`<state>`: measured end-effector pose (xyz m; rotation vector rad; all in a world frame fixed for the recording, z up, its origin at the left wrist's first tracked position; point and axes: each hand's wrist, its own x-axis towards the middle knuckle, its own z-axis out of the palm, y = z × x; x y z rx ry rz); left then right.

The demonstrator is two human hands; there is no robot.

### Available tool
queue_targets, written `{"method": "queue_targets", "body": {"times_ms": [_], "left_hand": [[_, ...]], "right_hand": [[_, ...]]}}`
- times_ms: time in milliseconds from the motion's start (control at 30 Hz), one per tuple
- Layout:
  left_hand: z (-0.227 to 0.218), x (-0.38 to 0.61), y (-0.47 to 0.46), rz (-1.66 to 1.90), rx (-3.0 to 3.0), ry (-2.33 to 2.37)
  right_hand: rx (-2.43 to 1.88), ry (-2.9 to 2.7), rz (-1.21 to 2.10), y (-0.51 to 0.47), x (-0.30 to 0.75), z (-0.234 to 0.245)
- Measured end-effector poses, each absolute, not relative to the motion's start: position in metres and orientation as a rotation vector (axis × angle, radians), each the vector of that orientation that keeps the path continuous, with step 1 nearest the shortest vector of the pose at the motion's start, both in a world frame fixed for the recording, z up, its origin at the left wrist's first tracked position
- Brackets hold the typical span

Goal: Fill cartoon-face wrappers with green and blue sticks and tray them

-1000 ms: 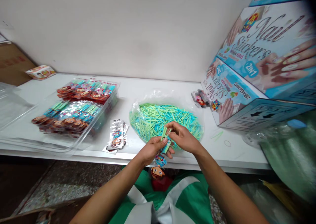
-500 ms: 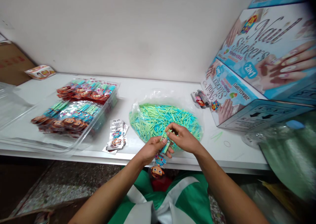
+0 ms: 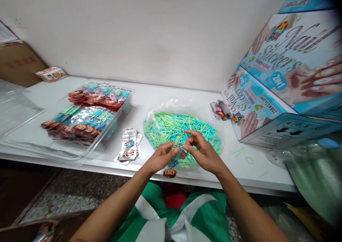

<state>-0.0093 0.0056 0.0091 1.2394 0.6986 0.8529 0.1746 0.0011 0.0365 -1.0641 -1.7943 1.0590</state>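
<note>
Clear plastic tray of filled packs sits far left on the tabletop, with loose packs just right of it. Your left hand has its grip closed on a packet whose long axis runs from your fingertips back toward you. Your right hand meets it from the right, grip pinched on sticks at the packet's far end, over the green-blue pile.

Bare table behind the sticks; boxes block the right.
</note>
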Motion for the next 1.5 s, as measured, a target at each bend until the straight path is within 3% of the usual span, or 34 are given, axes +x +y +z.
{"method": "queue_targets", "body": {"times_ms": [233,433,833,1500], "left_hand": [[0.011,-0.018,0.006,0.853,1.133,0.593],[0.003,-0.019,0.005,0.882,1.126,0.591],[0.000,-0.022,0.003,0.827,1.024,0.656],[0.008,-0.052,0.008,0.933,0.549,0.815]], "right_hand": [[-0.952,-2.101,0.746,0.003,0.171,0.049],[-0.855,-2.210,0.682,0.007,0.167,0.049],[-0.974,-2.050,0.495,0.002,0.160,0.061],[-1.202,-1.644,1.083,0.020,0.150,0.039]]}}
